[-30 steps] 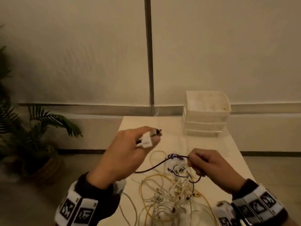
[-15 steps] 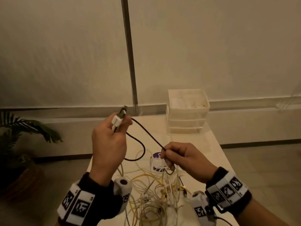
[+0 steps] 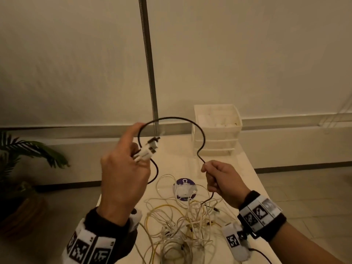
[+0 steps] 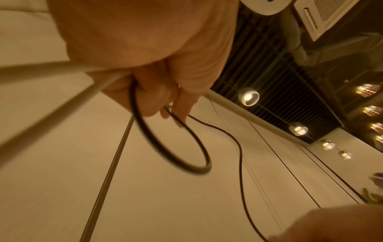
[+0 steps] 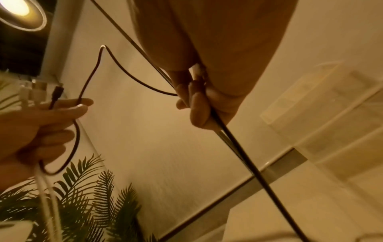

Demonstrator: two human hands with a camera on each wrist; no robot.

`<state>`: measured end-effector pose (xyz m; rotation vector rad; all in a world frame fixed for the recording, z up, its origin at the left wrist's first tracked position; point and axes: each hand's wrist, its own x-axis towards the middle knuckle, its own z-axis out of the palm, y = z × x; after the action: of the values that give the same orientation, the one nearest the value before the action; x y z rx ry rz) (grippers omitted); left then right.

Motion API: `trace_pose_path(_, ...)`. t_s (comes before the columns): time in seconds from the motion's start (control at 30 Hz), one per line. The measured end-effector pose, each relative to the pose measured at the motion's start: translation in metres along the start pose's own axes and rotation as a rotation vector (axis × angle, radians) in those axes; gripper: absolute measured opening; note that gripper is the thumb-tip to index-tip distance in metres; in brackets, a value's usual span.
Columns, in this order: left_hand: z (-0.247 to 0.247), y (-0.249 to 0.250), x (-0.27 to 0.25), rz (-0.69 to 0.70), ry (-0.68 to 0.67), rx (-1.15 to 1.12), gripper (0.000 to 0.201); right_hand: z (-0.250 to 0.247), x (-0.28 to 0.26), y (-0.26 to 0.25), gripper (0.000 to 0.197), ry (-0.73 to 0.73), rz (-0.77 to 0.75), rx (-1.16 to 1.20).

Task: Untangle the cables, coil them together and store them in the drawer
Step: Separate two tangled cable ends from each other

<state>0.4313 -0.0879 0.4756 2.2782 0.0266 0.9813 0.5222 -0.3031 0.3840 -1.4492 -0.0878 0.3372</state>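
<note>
1. Fingers of the left hand (image 3: 122, 174), at centre left of the head view, are curled round a bundle of plugs (image 3: 146, 152) and one finished loop of a black cable (image 3: 171, 119); the index finger sticks up with the cable passing behind it
2. Fingers of the right hand (image 3: 222, 181), at centre right, are pinched together on the same black cable, which runs down through the fist toward the pile
3. Between the two hands the black cable rises in a wide arch across the middle of the frame, well above the table (image 3: 245, 168)
4. In the lower middle of the frame a tangle of white and yellow cables (image 3: 182, 221) lies on the table, partly over a round purple sticker (image 3: 183, 181); the black cable's lower end disappears into it
5. A white drawer unit (image 3: 217, 130) stands at the far end of the table, right of centre; whether a drawer is pulled out cannot be told
6. Judged step: coiling the black cable into the left hand, early in the task, since the pile looks mostly unsorted
7. Judged next move: bring the arch over to the left hand as another loop, sliding the right-hand pinch down the cable gently so its end comes free without dragging the tangle
</note>
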Motion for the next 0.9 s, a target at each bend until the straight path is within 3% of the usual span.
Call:
trace_pose_path(0.13, 0.004, 0.000, -0.001, -0.125, -0.216, 0.131, 0.054, -0.009, 0.009, -0.030, 0.023, 0.078, -0.027, 0.115)
trace_pose_path(0.2, 0.003, 0.000, -0.001, -0.205, -0.118, 0.041, 0.058, -0.014, 0.014, -0.045, 0.021, 0.120, -0.032, 0.141)
trace_pose_path(0.27, -0.003, 0.000, 0.001, -0.267, 0.091, -0.084, 0.066, -0.018, 0.018, -0.052, 0.020, 0.201, -0.026, 0.102)
trace_pose_path(0.33, -0.009, 0.002, 0.003, -0.145, 0.198, -0.096, 0.065, -0.019, 0.019, -0.053, 0.020, 0.281, -0.017, 0.058)
trace_pose_path(0.4, -0.009, 0.010, 0.000, 0.137, 0.082, -0.057, 0.052, -0.014, 0.015, -0.050, 0.020, 0.284, -0.013, 0.004)
trace_pose_path(0.47, 0.000, 0.016, -0.009, 0.334, -0.172, -0.086, 0.058, -0.002, 0.007, -0.046, 0.022, 0.221, -0.001, -0.053)
trace_pose_path(0.53, 0.013, 0.025, -0.014, 0.340, -0.406, -0.142, 0.069, 0.012, -0.004, -0.044, 0.025, 0.106, 0.002, -0.124)
trace_pose_path(0.57, 0.021, 0.029, -0.014, 0.323, -0.464, -0.159, 0.066, 0.018, -0.010, -0.044, 0.026, 0.027, -0.007, -0.160)
trace_pose_path(0.63, 0.035, 0.031, -0.013, 0.237, -0.488, -0.228, 0.053, 0.027, -0.023, -0.048, 0.022, -0.134, -0.017, -0.165)
trace_pose_path(0.7, 0.042, 0.027, -0.013, 0.080, -0.500, -0.329, 0.054, 0.027, -0.031, -0.054, 0.019, -0.246, -0.014, -0.104)
trace_pose_path(0.83, 0.042, 0.014, -0.012, 0.193, -0.500, -0.247, 0.032, 0.012, -0.034, -0.064, 0.024, -0.377, 0.013, -0.051)
trace_pose_path(0.9, 0.042, 0.005, -0.006, 0.180, -0.430, -0.168, 0.023, 0.004, -0.035, -0.062, 0.026, -0.427, 0.034, -0.010)
